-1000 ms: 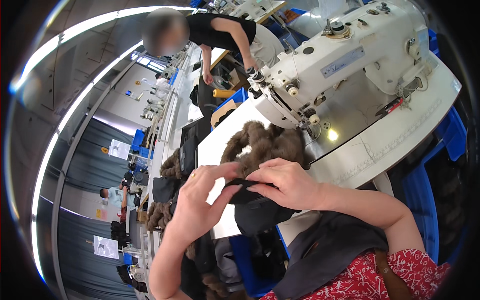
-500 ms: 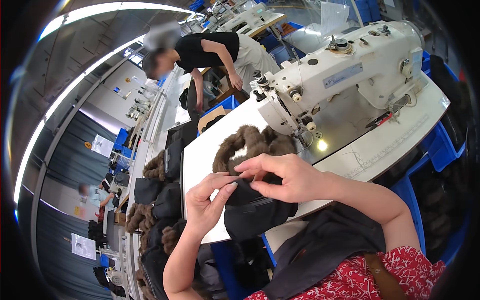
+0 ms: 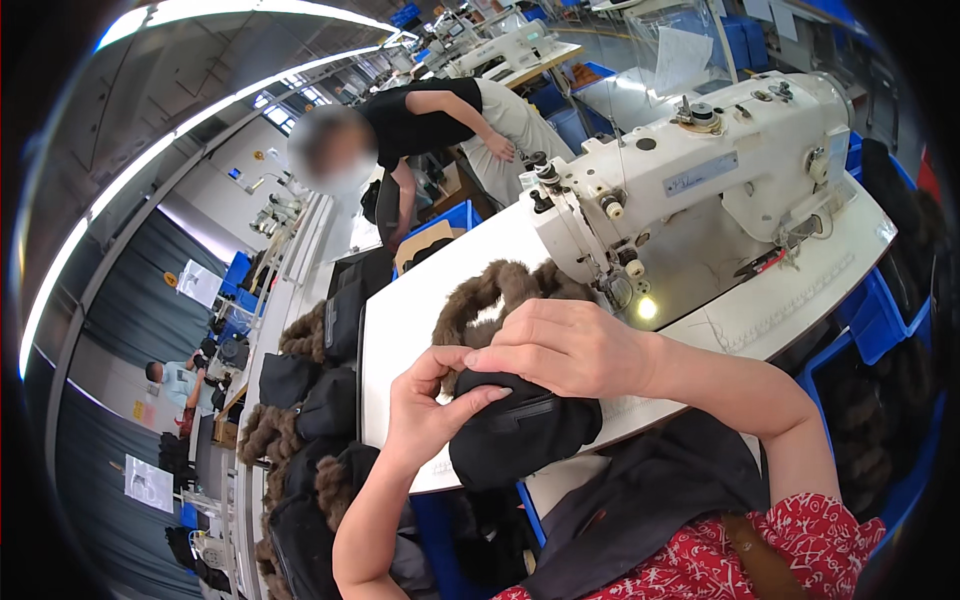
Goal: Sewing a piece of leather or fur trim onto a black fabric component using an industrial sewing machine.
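A small black fabric pouch with brown fur trim, perhaps a bag, [image 3: 525,440] hangs over the near edge of the white sewing table. My left hand [image 3: 440,400] pinches its upper edge from the left, thumb lying on the front side. My right hand [image 3: 575,345] closes on the same edge from above, its fingertips meeting those of the left. Behind the hands, the brown fur [image 3: 485,300] forms a loop on the tabletop, close to the sewing machine's needle area. What lies under my right fingers is hidden.
The white sewing machine [image 3: 700,180] stands at the right, its lamp lit. Small red-handled snips [image 3: 762,264] lie on its bed. Black and fur pieces [image 3: 325,400] are heaped left of the table [image 3: 400,345]. Blue bins [image 3: 880,310] stand at the right. A co-worker [image 3: 435,130] bends over beyond the table.
My right hand has turned over, its fingers now folded down over the pouch's edge. The left thumb has shifted right along it. The co-worker's head has come nearer, and the view has shifted slightly.
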`<state>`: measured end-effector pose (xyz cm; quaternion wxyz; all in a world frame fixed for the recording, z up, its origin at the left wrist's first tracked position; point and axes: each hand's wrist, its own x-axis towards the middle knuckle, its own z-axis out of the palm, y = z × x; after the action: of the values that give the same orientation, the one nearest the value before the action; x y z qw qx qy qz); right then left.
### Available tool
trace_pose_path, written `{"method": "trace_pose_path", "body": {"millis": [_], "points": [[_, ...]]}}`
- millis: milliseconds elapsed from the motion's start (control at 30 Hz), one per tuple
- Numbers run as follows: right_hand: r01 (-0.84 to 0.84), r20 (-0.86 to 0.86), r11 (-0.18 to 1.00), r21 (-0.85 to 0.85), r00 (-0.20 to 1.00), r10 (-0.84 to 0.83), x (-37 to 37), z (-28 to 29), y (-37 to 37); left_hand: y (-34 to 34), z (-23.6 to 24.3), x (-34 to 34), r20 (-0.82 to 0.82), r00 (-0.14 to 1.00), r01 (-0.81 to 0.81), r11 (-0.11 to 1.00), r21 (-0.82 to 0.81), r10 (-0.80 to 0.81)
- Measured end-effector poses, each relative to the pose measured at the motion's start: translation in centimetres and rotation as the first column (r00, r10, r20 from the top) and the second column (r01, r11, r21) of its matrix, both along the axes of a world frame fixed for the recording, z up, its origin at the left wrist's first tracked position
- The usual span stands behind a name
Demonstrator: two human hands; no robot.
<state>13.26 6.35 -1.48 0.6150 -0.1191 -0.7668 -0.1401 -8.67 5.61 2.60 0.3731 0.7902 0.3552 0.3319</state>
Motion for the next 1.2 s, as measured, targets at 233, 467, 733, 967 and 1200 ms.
{"method": "trace_pose_path", "body": {"millis": [233,467,733,967,1200], "points": [[0.005,0.043,1.000,0.014,0.999,-0.005,0.5,-0.4,0.4,0.7,-0.8,-0.4,0.075,0.997,-0.025,0.999,-0.040,0.028],[-0.016,-0.008,1.000,0.015,1.000,0.016,0.7,-1.2,0.7,0.7,-1.0,-0.1,0.138,0.990,-0.011,0.997,-0.072,0.021],[0.067,-0.055,0.997,-0.036,0.996,-0.069,1.5,-0.1,-0.7,1.0,-0.4,-0.2,0.094,0.995,-0.021,0.999,-0.028,0.024],[-0.108,-0.122,0.952,-0.285,0.990,0.076,1.6,0.6,-1.0,1.0,3.1,0.5,-0.199,0.978,-0.042,0.990,0.133,0.068],[0.158,-0.008,0.984,-0.080,0.987,-0.159,1.6,0.4,-1.2,0.9,4.3,2.3,-0.247,0.967,0.113,0.969,0.220,-0.057]]}}
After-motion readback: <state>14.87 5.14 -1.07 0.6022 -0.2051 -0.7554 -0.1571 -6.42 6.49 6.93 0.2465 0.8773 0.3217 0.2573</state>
